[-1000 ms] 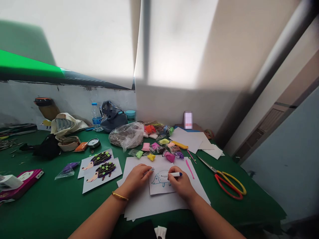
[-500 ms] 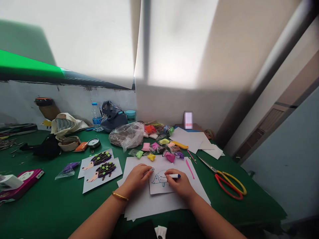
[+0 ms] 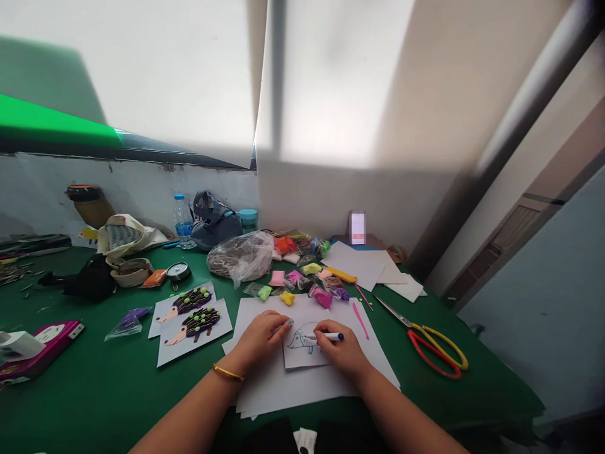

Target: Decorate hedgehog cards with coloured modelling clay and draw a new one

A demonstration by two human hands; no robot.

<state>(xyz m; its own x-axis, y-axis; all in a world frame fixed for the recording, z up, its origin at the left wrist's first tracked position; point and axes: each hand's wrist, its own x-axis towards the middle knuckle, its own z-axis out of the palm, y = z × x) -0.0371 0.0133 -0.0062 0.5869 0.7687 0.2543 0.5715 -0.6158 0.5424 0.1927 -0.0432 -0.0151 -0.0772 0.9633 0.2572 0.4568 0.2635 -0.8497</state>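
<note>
My right hand (image 3: 345,352) grips a white marker with a dark blue end (image 3: 333,336), its tip on a small white card (image 3: 302,361). On that card is a blue outline drawing of a hedgehog (image 3: 299,339), partly hidden by the hand. My left hand (image 3: 263,335) rests at the card's left edge with its fingers closed. A small pale thing shows at its fingertips, too small to name. Beneath the card lie large white sheets (image 3: 283,397). A pink modelling tool (image 3: 360,321) rests on their right side.
Two cards with clay hedgehogs (image 3: 191,343) lie to the left. Bags of coloured clay (image 3: 321,297) are spread beyond the sheets. Large scissors (image 3: 416,329) with red and yellow handles lie to the right. Farther back are a water bottle (image 3: 182,222) and a propped phone (image 3: 358,228).
The marker and my right fingers have shifted very slightly, and the marker lies a little flatter. My left hand and the card look almost unmoved.
</note>
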